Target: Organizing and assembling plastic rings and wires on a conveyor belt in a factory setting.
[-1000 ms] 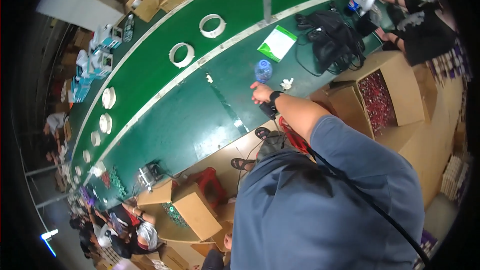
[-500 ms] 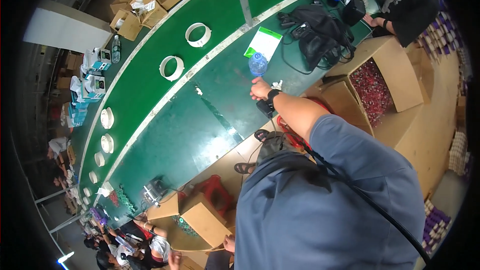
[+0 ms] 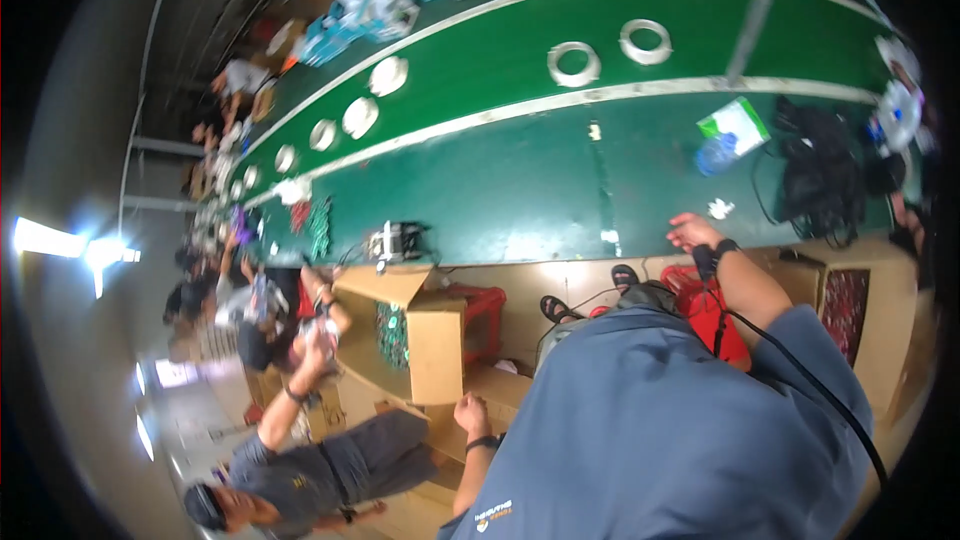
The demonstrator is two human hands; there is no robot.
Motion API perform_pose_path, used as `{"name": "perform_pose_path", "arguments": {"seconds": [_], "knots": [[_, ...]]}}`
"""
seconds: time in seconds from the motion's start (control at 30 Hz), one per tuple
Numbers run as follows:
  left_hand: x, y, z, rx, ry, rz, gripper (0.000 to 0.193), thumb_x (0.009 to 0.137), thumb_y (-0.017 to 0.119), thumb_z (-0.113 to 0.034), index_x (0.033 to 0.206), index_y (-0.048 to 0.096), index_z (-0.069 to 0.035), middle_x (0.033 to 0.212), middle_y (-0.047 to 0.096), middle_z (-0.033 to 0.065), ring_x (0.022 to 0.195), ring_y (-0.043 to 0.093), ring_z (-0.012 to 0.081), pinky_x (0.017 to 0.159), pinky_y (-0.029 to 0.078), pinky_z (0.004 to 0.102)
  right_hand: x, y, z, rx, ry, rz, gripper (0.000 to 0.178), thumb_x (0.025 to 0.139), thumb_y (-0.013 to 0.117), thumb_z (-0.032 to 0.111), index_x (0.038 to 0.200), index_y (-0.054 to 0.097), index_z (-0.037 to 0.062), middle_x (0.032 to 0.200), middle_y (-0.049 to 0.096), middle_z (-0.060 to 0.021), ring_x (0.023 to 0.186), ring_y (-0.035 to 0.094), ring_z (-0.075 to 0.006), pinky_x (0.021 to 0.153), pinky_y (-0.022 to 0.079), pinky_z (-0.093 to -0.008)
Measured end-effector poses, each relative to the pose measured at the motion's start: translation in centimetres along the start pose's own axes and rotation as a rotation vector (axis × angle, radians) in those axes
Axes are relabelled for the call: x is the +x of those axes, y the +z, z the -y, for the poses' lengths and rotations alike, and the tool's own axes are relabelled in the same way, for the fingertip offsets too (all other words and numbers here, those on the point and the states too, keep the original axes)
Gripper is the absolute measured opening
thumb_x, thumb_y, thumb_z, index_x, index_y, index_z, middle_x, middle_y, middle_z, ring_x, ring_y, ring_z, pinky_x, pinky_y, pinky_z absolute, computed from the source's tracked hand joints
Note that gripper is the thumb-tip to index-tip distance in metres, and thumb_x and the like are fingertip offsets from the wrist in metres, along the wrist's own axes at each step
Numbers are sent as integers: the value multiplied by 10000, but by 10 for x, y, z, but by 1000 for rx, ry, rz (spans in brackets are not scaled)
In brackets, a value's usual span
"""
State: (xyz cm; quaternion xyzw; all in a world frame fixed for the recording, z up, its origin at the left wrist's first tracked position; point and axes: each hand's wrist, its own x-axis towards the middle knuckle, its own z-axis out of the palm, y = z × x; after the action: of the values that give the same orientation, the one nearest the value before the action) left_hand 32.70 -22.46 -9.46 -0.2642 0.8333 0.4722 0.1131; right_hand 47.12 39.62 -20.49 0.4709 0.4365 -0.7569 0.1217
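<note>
My right hand is held over the front edge of the green worktable, fingers loosely spread and nothing in them. Beyond it, apart from the fingers, a clear bluish plastic bottle stands against a green-and-white packet. A small white crumpled piece lies on the table just right of that hand. Down at my left side, my left hand hangs beside an open cardboard box, its fingers curled in with nothing visible in them.
White rings lie along the green strip behind the table. A black bag with cables is at the right. Below the edge stand a red stool and a box of red pieces. Another person is at the lower left, arm raised.
My view has swung left, bringing a person at the lower left into sight. My right hand has drawn back from the bottle toward the table edge. More of my left hand shows.
</note>
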Motion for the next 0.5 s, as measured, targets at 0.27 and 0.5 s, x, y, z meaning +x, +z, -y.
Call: {"name": "perform_pose_path", "arguments": {"seconds": [0.27,0.5], "knots": [[-1,10,20,159,29,-158,216,854,554,-128,935,668,36,708,660,81,656,633,155,631,515,296,16,-11,5,-109,29,-16,261,895,392,8,1146,430,69,931,660,-138,621,597,-151,432,456,-278],[-16,-9,73,184,-95,-227,213,848,573,-149,909,683,22,730,681,93,678,651,166,646,523,307,7,11,14,-139,74,-75,255,927,307,91,1152,426,98,930,655,-130,619,589,-150,438,466,-274]]}}
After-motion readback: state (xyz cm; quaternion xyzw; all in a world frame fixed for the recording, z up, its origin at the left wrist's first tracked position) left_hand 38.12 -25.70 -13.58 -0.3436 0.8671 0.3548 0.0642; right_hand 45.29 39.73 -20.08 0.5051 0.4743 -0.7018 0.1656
